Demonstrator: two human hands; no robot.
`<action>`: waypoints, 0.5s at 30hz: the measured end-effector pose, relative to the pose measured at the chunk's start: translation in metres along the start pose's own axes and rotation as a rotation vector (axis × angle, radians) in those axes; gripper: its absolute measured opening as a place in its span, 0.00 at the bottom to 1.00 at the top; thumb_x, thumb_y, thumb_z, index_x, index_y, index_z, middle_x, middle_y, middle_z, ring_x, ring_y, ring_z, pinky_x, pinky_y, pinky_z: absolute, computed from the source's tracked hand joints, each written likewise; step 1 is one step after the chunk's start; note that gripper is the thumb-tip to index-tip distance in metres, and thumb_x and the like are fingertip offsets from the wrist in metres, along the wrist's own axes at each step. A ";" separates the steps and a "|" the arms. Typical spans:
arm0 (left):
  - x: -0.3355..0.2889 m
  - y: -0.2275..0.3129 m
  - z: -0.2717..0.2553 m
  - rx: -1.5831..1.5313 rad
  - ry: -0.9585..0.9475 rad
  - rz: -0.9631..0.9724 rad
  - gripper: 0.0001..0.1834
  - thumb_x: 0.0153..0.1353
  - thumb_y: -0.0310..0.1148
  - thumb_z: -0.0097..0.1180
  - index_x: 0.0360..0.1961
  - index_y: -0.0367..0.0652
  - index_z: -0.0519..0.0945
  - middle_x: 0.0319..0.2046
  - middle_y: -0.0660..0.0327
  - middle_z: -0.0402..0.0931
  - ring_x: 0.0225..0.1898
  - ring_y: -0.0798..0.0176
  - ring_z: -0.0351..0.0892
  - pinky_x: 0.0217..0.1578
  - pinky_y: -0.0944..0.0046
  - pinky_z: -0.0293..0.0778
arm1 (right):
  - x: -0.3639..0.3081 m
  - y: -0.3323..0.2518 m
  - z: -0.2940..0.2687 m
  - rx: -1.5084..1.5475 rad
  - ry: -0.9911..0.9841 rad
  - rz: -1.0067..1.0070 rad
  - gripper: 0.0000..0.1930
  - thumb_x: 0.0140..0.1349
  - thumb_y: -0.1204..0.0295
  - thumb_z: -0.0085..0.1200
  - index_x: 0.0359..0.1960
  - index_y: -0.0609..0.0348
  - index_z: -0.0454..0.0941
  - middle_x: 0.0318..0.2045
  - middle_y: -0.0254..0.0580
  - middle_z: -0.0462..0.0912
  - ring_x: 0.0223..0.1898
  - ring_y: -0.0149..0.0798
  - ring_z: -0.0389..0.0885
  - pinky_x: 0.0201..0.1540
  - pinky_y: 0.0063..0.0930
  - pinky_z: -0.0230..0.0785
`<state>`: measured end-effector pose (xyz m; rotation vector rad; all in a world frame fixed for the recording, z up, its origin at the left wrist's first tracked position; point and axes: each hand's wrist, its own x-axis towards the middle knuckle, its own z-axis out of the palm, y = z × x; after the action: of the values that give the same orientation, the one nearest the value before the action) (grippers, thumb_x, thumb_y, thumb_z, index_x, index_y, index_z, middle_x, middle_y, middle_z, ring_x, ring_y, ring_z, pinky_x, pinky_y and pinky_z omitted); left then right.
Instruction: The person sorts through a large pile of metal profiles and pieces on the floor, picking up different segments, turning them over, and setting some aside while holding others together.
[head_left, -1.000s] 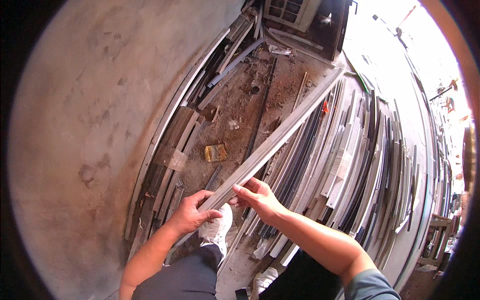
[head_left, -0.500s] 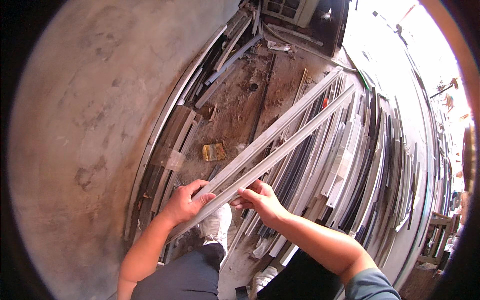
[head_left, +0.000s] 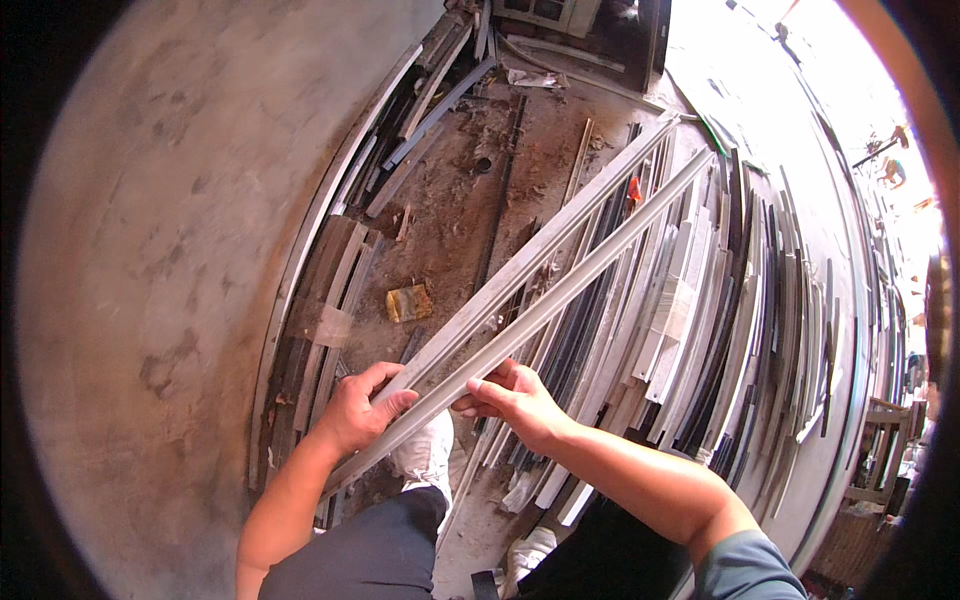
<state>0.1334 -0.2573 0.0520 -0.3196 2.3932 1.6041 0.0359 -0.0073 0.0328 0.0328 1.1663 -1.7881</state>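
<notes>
We hold two long pale grey metal strips, one in each hand. Our left hand [head_left: 360, 410] is closed around the near end of the upper long pale grey metal strip [head_left: 530, 260], fingers curled over its top edge. Our right hand [head_left: 510, 398] grips the lower long pale grey metal strip [head_left: 590, 270] just beside it, thumb and fingers pinched on its edge. From our hands both strips run away and up to the right, close together near the hands and spreading slightly at their far ends.

Right of the right hand lies a dense stack of grey, black and white metal profiles [head_left: 720, 300] on the floor. Ahead of the left hand, on the rusty, dirt-strewn floor [head_left: 450, 210], sits a small crumpled yellow-brown packet [head_left: 408, 302]. Left of the left hand, dark flat bars [head_left: 325, 310] lean along the bare grey concrete wall [head_left: 150, 250]. Below the left hand our white shoe [head_left: 425, 455] shows.
</notes>
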 end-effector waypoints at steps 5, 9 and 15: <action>-0.003 0.019 0.005 0.137 0.042 0.079 0.26 0.64 0.49 0.67 0.52 0.39 0.80 0.37 0.45 0.85 0.41 0.49 0.89 0.41 0.56 0.80 | -0.006 -0.004 -0.003 0.007 0.021 0.018 0.19 0.72 0.69 0.56 0.59 0.67 0.70 0.49 0.49 0.84 0.48 0.40 0.87 0.55 0.35 0.82; -0.005 0.028 0.008 0.176 0.072 0.157 0.26 0.63 0.49 0.67 0.52 0.39 0.80 0.37 0.45 0.85 0.41 0.45 0.88 0.40 0.55 0.80 | -0.010 -0.004 -0.006 0.013 0.007 0.003 0.19 0.72 0.70 0.56 0.59 0.67 0.69 0.50 0.50 0.83 0.50 0.41 0.86 0.57 0.37 0.80; -0.009 0.030 0.013 0.230 0.083 0.172 0.25 0.64 0.49 0.67 0.51 0.39 0.80 0.37 0.45 0.85 0.40 0.44 0.88 0.39 0.53 0.80 | -0.015 0.000 -0.010 -0.009 0.009 -0.022 0.18 0.72 0.70 0.56 0.58 0.67 0.71 0.50 0.50 0.83 0.50 0.41 0.86 0.56 0.37 0.80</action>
<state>0.1336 -0.2339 0.0763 -0.1426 2.7007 1.3846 0.0396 0.0104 0.0344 0.0230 1.1853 -1.8042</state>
